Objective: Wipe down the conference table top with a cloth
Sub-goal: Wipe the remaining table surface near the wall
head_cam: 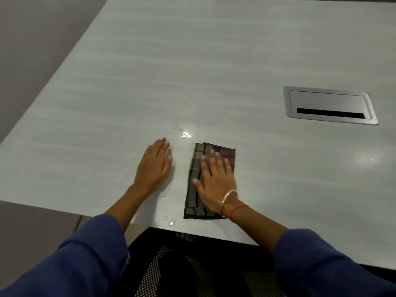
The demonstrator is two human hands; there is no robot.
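A pale grey conference table top point(192, 71) fills most of the head view. A folded checked cloth point(196, 202), dark grey and maroon, lies flat near the table's front edge. My right hand point(216, 181) presses flat on the cloth with fingers spread, a bangle and red thread at the wrist. To the cloth's left, my left hand point(153, 168) rests palm down on the bare table, holding nothing. A small wet patch point(184, 135) glistens just beyond my left fingertips, and a few droplets point(169, 221) sit near the front edge.
A silver cable hatch point(330, 105) with a dark slot is set into the table at the right. A black mesh chair back point(171, 264) stands below the front edge between my arms. The table's left edge runs diagonally, with floor beyond it.
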